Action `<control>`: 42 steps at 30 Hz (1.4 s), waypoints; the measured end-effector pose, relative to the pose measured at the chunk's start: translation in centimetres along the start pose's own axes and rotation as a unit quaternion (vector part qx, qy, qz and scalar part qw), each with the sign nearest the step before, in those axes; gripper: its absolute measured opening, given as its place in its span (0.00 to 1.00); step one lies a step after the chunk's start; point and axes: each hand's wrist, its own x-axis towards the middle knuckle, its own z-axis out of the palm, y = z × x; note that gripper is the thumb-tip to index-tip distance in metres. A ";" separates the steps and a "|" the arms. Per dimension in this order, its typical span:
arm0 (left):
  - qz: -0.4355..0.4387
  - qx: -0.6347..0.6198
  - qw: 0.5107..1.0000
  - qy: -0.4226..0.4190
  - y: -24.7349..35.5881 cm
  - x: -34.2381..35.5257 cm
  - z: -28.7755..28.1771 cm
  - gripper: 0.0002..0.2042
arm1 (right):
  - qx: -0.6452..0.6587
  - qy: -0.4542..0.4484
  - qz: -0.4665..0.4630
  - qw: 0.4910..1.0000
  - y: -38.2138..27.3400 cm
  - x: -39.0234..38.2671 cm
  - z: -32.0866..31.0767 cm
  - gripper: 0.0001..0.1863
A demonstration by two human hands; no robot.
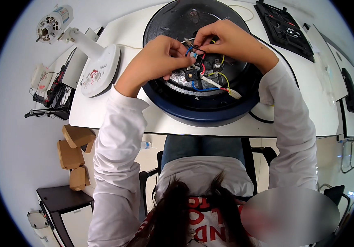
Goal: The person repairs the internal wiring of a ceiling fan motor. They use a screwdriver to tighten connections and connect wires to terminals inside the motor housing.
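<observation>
A round black metal appliance base [173, 29] with a dark blue rim lies upside down on the table, its wiring exposed. My left hand [156, 59] comes in from the left, thumb and fingers pinched on a blue wire [188, 51] beside a small light-blue connector. Opposite it, my right hand [230, 43] pinches a thin black wire near the same spot; the fingertips partly hide it. Just below are a small black control part [191, 75], red wires, yellow-green wires [226, 80] and a white sleeved cable [210, 82].
On the left stands a white fan base [98, 74] with its motor exposed. A black tool case [286, 29] lies open at the far right. A black cord curves around the appliance's right side. Cardboard boxes [70, 154] rest on the floor by a dark cabinet [63, 196].
</observation>
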 end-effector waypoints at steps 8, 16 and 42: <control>-0.003 -0.006 1.000 0.026 -0.2 -0.1 0.3 0.10 | 0.006 0.011 0.018 1.000 -0.2 -0.2 0.4 0.08; 0.019 -0.041 0.998 0.038 -0.9 -0.1 0.8 0.10 | -0.014 0.032 0.007 0.999 -0.4 -0.7 0.4 0.08; 0.092 -0.135 0.986 0.021 -3.9 -0.6 1.0 0.10 | 0.199 0.143 0.151 0.957 -3.0 -3.9 3.7 0.10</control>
